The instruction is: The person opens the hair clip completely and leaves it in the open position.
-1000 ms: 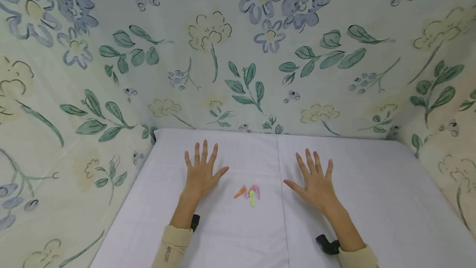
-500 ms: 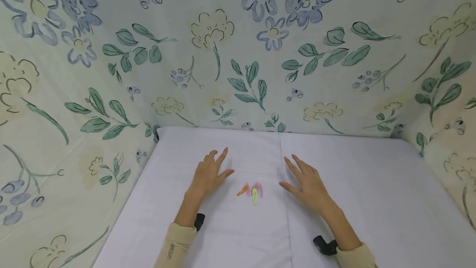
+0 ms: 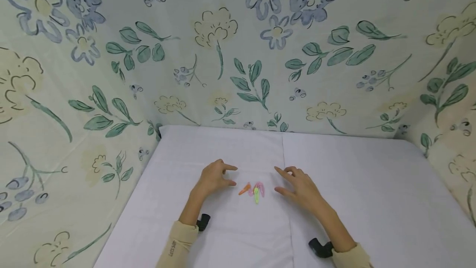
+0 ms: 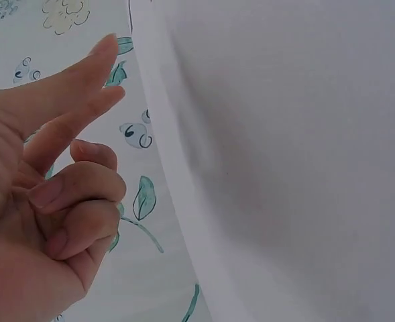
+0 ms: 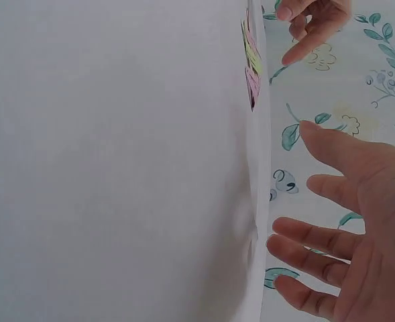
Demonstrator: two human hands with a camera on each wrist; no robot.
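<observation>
Several small snap hair clips lie close together on the white cloth in the head view: an orange clip (image 3: 244, 189), a yellow-green clip (image 3: 256, 196) and pink clips (image 3: 261, 188), which partly overlap. To their left is my left hand (image 3: 215, 179), thumb and index finger extended towards them, holding nothing. The left wrist view shows that hand (image 4: 63, 174) with its other fingers bent in. My right hand (image 3: 302, 188) hovers on the clips' right side with thumb and index apart. Its fingers (image 5: 318, 238) are spread and only slightly bent in the right wrist view.
A white cloth (image 3: 353, 185) covers the table, with a crease running front to back. Floral-print fabric (image 3: 208, 65) hangs behind and at both sides. Black wrist cameras (image 3: 320, 248) sit under the forearms, close above the cloth.
Both hands have moved inward and closer to the hair clips. Fingers that were spread wide flat are now bent, with thumbs and index fingers pointing at the clips. The clips stay put.
</observation>
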